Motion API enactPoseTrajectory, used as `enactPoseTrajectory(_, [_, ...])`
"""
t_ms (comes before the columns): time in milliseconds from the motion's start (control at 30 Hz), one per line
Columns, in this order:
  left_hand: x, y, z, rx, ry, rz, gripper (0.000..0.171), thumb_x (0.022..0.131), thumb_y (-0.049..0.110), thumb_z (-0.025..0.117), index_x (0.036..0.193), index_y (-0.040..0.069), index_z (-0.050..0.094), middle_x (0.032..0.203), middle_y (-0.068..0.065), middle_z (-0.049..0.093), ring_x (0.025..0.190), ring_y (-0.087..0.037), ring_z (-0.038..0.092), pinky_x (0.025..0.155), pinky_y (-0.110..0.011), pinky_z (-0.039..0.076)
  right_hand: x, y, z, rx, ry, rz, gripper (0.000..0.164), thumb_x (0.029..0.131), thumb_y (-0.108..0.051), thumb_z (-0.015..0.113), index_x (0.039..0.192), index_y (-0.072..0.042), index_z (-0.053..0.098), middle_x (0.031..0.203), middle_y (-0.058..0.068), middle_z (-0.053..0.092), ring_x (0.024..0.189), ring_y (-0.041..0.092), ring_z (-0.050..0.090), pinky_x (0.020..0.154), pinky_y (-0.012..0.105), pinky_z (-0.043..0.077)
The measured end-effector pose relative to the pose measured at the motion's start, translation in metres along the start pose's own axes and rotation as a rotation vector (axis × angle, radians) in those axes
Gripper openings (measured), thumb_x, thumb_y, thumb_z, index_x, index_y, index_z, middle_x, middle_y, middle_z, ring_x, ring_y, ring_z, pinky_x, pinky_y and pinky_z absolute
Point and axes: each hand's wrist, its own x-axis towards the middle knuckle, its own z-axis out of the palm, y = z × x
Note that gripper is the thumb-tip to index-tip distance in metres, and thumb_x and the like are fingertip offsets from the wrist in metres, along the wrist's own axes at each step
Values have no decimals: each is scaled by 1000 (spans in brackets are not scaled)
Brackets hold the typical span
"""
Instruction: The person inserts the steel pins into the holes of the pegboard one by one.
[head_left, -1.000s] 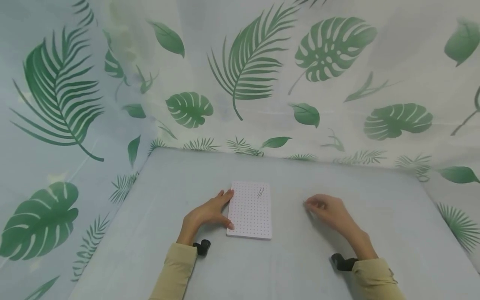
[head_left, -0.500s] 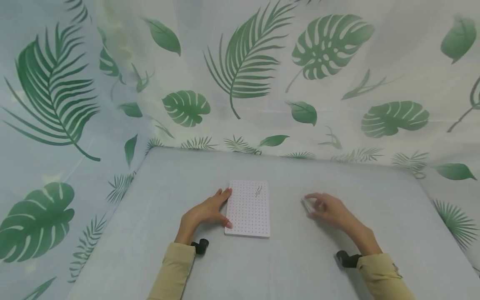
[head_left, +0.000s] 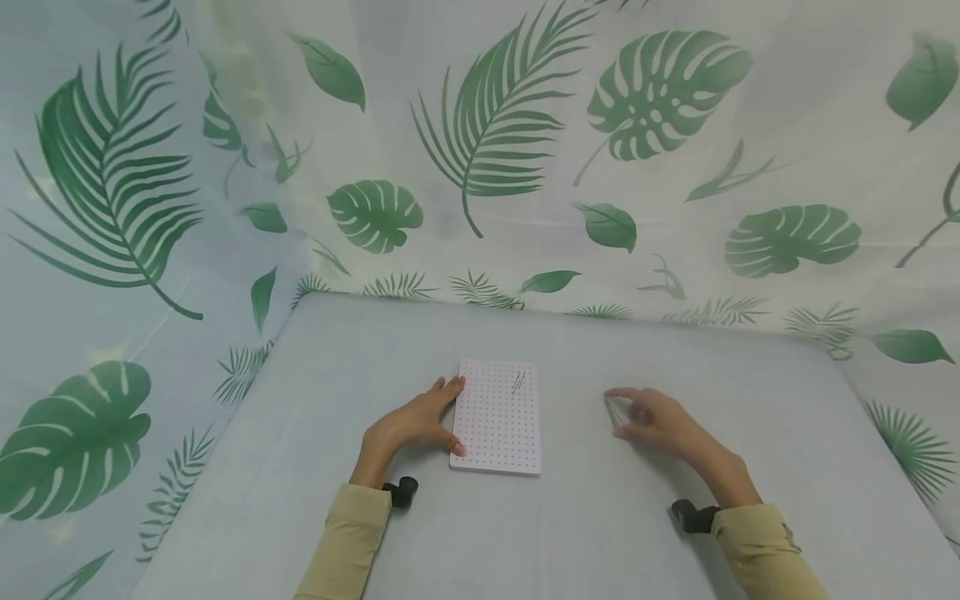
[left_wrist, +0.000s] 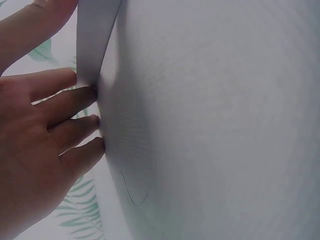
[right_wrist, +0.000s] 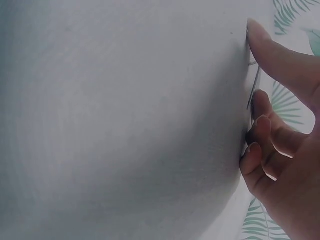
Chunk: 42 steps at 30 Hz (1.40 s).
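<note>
In the head view a thin white rectangular board (head_left: 498, 417), patterned with rows of small dots, lies on the table. Several thin dark slivers (head_left: 518, 382) show near its far right corner. Along the board's left edge rests my left hand (head_left: 408, 423), thumb at the near corner and index finger farther up. To the right of the board, my right hand (head_left: 663, 421) holds thin needle-like pieces (head_left: 613, 412) between thumb and index fingertip, low over the table. The right wrist view shows a slender dark piece (right_wrist: 254, 89) there; its exact kind is too small to tell.
The table (head_left: 585, 525) has a pale grey cover. Behind and beside it hangs a white curtain (head_left: 525, 250) printed with green leaves. A thin curved dark line (left_wrist: 132, 197), perhaps a thread, shows on the cover in the left wrist view.
My right thumb and index finger have spread apart, bringing the thin pieces between them into sight. The left hand and the board stay as they were.
</note>
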Motion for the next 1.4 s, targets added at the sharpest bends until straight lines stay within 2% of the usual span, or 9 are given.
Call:
enactPoseTrajectory(533, [1, -2, 1, 3, 2, 0, 111, 75, 24, 92, 164, 10, 27, 172, -14, 20, 160, -33, 13, 126, -57, 21, 0, 2, 2, 0, -5, 22, 50, 85, -23, 83, 130, -9, 67, 102, 11, 66, 92, 25, 62, 76, 42, 54])
enactPoseTrajectory(767, [0, -1, 0, 5, 1, -3, 111, 75, 23, 92, 164, 10, 27, 172, -12, 20, 160, -32, 13, 126, -56, 21, -1, 0, 3, 1, 23, 27, 50, 83, -22, 85, 128, -9, 68, 102, 12, 67, 92, 26, 63, 77, 44, 54])
enactPoseTrajectory(1100, [0, 1, 0, 12, 4, -4, 110, 75, 22, 92, 164, 9, 27, 172, -11, 21, 161, -31, 12, 127, -55, 21, 0, 1, 6, 28, 55, 57, 50, 81, -17, 86, 126, -8, 66, 98, 12, 68, 86, 24, 63, 72, 39, 52])
enactPoseTrajectory(1400, [0, 1, 1, 11, 9, -3, 111, 75, 23, 92, 164, 9, 27, 171, -12, 21, 161, -31, 12, 127, -55, 20, 0, 1, 5, 25, 48, 57, 49, 82, -18, 85, 127, -11, 66, 100, 11, 69, 88, 25, 64, 73, 41, 52])
